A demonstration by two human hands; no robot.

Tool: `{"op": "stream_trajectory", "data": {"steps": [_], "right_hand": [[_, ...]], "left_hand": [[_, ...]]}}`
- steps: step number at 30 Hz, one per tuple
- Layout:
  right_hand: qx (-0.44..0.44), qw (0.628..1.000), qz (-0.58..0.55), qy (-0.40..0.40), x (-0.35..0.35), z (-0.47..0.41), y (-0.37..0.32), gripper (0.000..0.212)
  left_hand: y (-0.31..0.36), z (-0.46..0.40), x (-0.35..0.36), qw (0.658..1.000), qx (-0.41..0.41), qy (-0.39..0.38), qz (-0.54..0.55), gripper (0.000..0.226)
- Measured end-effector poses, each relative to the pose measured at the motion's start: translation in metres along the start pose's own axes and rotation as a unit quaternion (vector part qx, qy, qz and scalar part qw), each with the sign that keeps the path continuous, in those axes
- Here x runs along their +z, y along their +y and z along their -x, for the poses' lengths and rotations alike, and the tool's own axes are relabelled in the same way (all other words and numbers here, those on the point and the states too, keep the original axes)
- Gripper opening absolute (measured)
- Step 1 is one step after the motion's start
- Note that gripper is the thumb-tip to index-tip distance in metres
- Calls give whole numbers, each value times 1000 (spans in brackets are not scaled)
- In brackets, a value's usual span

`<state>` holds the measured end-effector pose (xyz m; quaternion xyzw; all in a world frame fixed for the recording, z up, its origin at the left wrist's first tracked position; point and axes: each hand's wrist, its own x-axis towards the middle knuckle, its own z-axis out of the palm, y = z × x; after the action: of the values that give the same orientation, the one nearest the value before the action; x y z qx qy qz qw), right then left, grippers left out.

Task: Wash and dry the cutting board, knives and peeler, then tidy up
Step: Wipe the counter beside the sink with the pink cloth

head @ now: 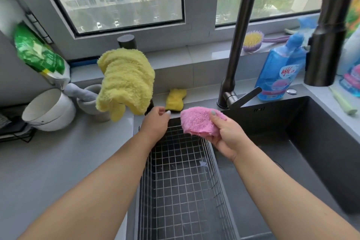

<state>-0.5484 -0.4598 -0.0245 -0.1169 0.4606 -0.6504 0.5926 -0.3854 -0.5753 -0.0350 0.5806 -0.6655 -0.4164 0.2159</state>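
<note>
Room: kitchen corner, grey-framed window (124, 0) at 12 o'clock facing apartment blocks.
Surface: pale grey countertop (58, 161) wrapping a black sink (311, 142); wire mesh basket (181, 181) sits in its left part.
Tap: curved black faucet (253, 25) at 1 o'clock.
Counter items: white bowls (48, 111) at 9 o'clock; fluffy yellow towel (124, 80) draped at 11 o'clock.
Right hand (226, 134): gripping folded pink cloth (200, 121) above the basket.
Left hand (155, 121): fingers loosely curled, holding nothing.
Board, knives, peeler: not visible.
</note>
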Motion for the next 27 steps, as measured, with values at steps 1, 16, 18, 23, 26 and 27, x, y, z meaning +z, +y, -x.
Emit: {"op": "stream_trajectory", "data": {"steps": [1, 16, 18, 23, 26, 27], "right_hand": [[-14, 1000, -6, 15, 0, -6, -6, 16], [-109, 992, 36, 54, -15, -74, -21, 17], [-115, 991, 43, 57, -13, -78, -19, 16], [-136, 986, 65, 75, -8, -83, -11, 15], [-157, 980, 97, 74, -7, -85, -9, 15], [-165, 977, 108, 77, -8, -86, -9, 15]], "left_hand": [[3, -10, 4, 1000, 1, 4, -13, 37], [20, -80, 49, 959, -13, 44, -281, 50], [17, -80, 46, 971, -16, 56, -232, 52], [17, -81, 42, 978, -110, 62, -166, 47], [17, -77, 43, 980, -116, 55, -149, 49], [18, -74, 43, 982, -106, 56, -146, 49]]}}
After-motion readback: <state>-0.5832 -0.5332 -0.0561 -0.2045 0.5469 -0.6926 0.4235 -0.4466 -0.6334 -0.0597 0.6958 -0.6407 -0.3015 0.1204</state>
